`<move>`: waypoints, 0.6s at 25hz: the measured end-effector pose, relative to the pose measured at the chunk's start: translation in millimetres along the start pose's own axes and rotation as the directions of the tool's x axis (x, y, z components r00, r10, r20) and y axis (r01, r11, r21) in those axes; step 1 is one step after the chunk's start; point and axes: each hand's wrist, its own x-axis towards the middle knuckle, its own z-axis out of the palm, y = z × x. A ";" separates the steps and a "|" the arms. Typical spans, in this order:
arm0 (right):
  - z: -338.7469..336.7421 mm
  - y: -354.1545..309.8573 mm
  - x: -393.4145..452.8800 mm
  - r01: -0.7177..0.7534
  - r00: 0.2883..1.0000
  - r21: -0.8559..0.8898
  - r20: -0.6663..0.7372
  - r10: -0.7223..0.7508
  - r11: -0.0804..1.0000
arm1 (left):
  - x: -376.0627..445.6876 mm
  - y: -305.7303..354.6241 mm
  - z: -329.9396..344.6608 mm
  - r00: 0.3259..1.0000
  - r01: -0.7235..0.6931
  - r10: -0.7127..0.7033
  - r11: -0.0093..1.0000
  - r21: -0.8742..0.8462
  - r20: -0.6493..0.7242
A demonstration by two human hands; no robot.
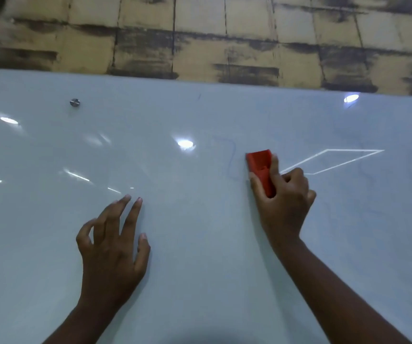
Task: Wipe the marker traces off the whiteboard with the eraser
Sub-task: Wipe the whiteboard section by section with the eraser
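Two bare hands work at one glossy whiteboard (200, 244): the right hand (284, 202) grasps a single red plastic eraser (259, 167), a blocky wedge pressed flat to the board, thumb and fingers curled round its sides. The left hand (113, 247) is released, fingers spread and loosely bent, fingertips touching the board. Faint blue marker traces (232, 160) curl just left of the eraser; one round metal standoff (75, 102) sits upper left, below a mottled tan brick-pattern wall (200, 38).

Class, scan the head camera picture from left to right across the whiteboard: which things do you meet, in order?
metal stud → left hand → faint blue marker squiggle → red eraser → right hand, gripping the eraser.
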 end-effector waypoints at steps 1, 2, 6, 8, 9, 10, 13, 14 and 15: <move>1.1 -12.8 -9.7 0.051 0.999 0.009 0.004 -0.051 0.999 | 12.0 -2.3 1.5 1.000 -0.013 0.014 1.000 0.003 -0.012; 1.6 -28.4 -22.2 0.138 0.990 0.032 0.011 -0.139 0.990 | 25.4 -4.3 4.5 1.000 -0.018 0.018 1.000 0.001 -0.022; 5.5 -77.6 -67.5 0.459 0.881 0.140 0.059 -0.470 0.878 | 73.7 -11.2 18.8 0.999 -0.013 0.013 1.000 -0.015 -0.037; 7.0 -80.5 -63.5 0.521 0.847 0.142 0.039 -0.530 0.842 | 85.0 -14.9 27.9 0.999 -0.006 0.005 1.000 -0.021 -0.033; 8.6 -77.6 -57.3 0.546 0.833 0.142 0.016 -0.554 0.825 | 86.9 -15.9 32.2 0.999 0.006 -0.007 1.000 -0.026 -0.033; 10.2 -72.8 -48.5 0.566 0.821 0.146 -0.010 -0.571 0.811 | 86.7 -16.8 36.1 0.999 0.017 -0.018 1.000 -0.025 -0.035; 19.2 -45.4 -4.1 0.523 0.853 0.120 -0.083 -0.516 0.844 | 80.8 -17.5 43.5 0.999 0.016 -0.017 1.000 -0.019 -0.044; 22.2 -34.2 15.5 0.458 0.888 0.099 -0.100 -0.449 0.884 | 79.6 -17.5 44.3 0.999 0.013 -0.014 1.000 -0.021 -0.049; 24.6 -23.6 35.6 0.368 0.927 0.082 -0.106 -0.359 0.926 | 79.4 -17.8 44.8 0.998 0.011 -0.012 1.000 -0.022 -0.054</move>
